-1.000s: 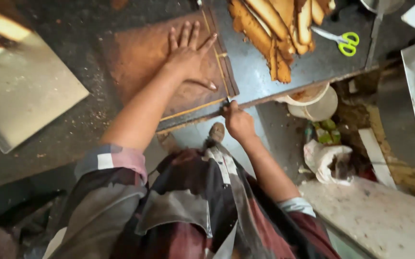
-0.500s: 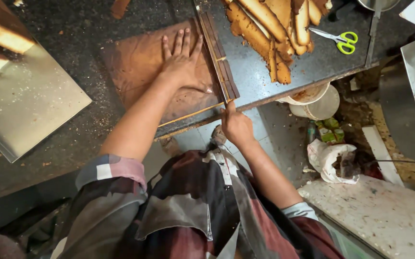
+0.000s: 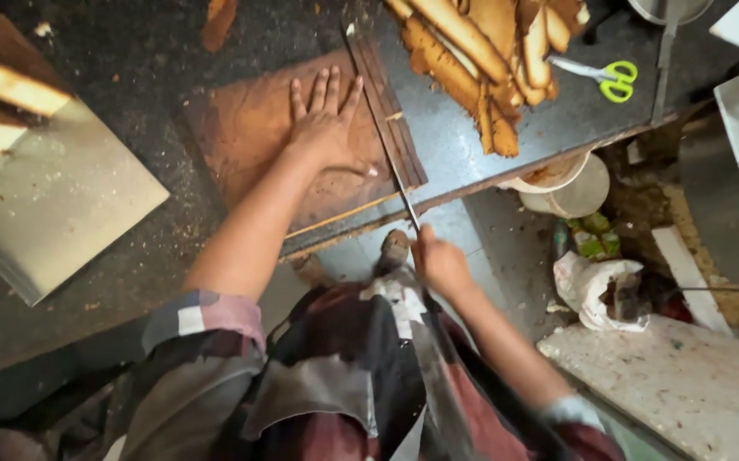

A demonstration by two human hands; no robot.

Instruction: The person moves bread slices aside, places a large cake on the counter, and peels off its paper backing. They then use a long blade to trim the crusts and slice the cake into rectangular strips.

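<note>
Left hand (image 3: 325, 119): fingers spread and released, palm pressed flat on a brown wooden board (image 3: 250, 141) lying on the dark worktable (image 3: 130, 51), its right edge at the table's front corner. Right hand (image 3: 439, 263): clenched around the near end of a thin saw blade (image 3: 386, 145), which runs from the fist up along the board's right edge beside narrow wooden strips (image 3: 391, 111). Surroundings: pile of pale wood offcuts (image 3: 480, 60) and yellow-handled scissors (image 3: 604, 77) further right on the table, metal sheet (image 3: 53, 205) at left, white bucket (image 3: 561, 183) and white bag (image 3: 600, 290) on the floor below.
</note>
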